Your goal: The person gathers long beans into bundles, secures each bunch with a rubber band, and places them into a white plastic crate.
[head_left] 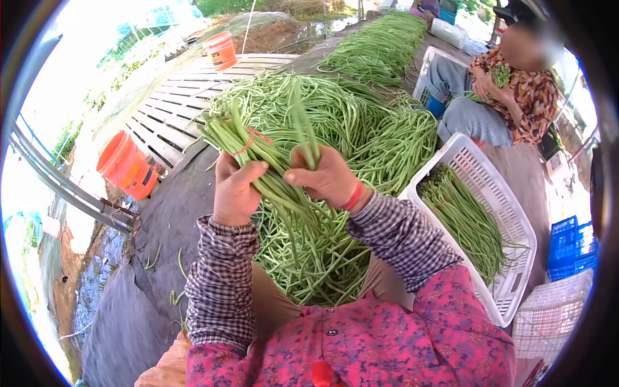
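My left hand is closed round a bundle of long green beans, which has a red band near its upper end. Close beside it, my right hand pinches a few loose long beans that point upward and look blurred. The lower part of the bundle hangs down between my forearms. Below and beyond both hands spreads a large pile of loose long beans. A red band circles my right wrist.
At my right stands a white plastic crate with banded long beans inside. Orange buckets are at the left. Another person sits at the upper right, holding beans. Blue crates stand at the far right.
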A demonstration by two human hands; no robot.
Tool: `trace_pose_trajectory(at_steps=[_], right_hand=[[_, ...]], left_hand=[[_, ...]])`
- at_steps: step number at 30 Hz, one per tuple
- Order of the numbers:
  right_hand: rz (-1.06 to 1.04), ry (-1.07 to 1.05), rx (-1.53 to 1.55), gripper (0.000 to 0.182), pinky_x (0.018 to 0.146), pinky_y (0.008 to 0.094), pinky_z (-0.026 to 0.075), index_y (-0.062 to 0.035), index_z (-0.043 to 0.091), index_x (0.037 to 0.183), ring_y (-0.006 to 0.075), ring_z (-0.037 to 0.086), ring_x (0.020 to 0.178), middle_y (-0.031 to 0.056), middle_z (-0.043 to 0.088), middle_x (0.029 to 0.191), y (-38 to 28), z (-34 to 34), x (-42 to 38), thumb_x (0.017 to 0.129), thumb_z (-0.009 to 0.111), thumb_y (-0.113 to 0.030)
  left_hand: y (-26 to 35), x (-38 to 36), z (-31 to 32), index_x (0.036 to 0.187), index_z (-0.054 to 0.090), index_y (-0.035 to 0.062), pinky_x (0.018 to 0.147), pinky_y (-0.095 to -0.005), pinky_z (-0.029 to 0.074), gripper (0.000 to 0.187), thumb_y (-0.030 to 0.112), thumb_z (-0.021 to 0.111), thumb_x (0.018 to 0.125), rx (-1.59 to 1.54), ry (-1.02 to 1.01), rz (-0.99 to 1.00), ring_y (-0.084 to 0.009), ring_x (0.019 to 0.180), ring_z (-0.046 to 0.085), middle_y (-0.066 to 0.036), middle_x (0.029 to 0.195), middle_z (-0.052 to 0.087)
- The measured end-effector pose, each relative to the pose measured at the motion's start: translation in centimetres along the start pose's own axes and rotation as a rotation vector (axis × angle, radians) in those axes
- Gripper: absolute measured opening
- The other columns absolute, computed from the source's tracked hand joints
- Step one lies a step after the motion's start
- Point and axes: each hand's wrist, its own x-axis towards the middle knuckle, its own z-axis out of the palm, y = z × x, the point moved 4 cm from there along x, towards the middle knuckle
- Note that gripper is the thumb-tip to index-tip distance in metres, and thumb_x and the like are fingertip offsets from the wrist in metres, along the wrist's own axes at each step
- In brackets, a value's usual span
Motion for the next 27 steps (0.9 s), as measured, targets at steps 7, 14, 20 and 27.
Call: trace_pose_trajectory(at_steps=[7, 14, 20, 27], right_hand=[[-0.314, -0.107, -0.528, 0.017, 0.057, 0.0224, 0.043, -0.0004, 0.063, 0.087, 0.0047, 0.047, 0.062, -0.0013, 0.055, 0.066, -0.7, -0.2, 0.9, 0.085, 0.067, -0.016], [-0.104, 0.096, -0.301, 0.02, 0.054, 0.022, 0.039, -0.0035, 0.061, 0.085, 0.0058, 0.043, 0.057, -0.0017, 0.051, 0.063, -0.9, -1.3, 0.7, 0.083, 0.069, -0.022], [-0.386, -0.085, -0.612, 0.028, 0.058, 0.0285, 0.045, -0.0004, 0.062, 0.098, 0.0117, 0.054, 0.062, 0.0089, 0.062, 0.072, -0.9, 0.7, 1.3, 0.08, 0.071, -0.021], [0.114, -0.262, -0.387, 0.028, 0.05, 0.0226, 0.035, -0.0048, 0.059, 0.081, 0.0049, 0.041, 0.055, -0.0057, 0.046, 0.061, -1.0, -2.2, 0.1, 0.092, 0.054, -0.03]], left_hand=[[-0.5, 0.2, -2.4, 0.111, 0.05, -0.003, 0.085, -0.0369, 0.05, 0.039, -0.008, 0.051, 0.072, -0.105, 0.097, -0.09, -0.023, 0.091, 0.059, -0.012, 0.097, 0.058], [1.3, 0.5, -2.9, 0.109, 0.052, -0.0027, 0.082, -0.0366, 0.051, 0.038, -0.012, 0.049, 0.072, -0.056, 0.122, 0.017, -0.0228, 0.091, 0.06, -0.012, 0.099, 0.059], [-0.5, -0.1, -1.2, 0.112, 0.05, -0.004, 0.084, -0.0365, 0.05, 0.039, -0.01, 0.048, 0.073, 0.007, 0.076, -0.06, -0.0252, 0.092, 0.06, -0.015, 0.1, 0.06], [-0.9, 0.3, -2.1, 0.107, 0.053, -0.0014, 0.084, -0.0382, 0.051, 0.037, -0.011, 0.047, 0.072, -0.143, 0.122, -0.03, -0.0246, 0.093, 0.059, -0.013, 0.1, 0.059]])
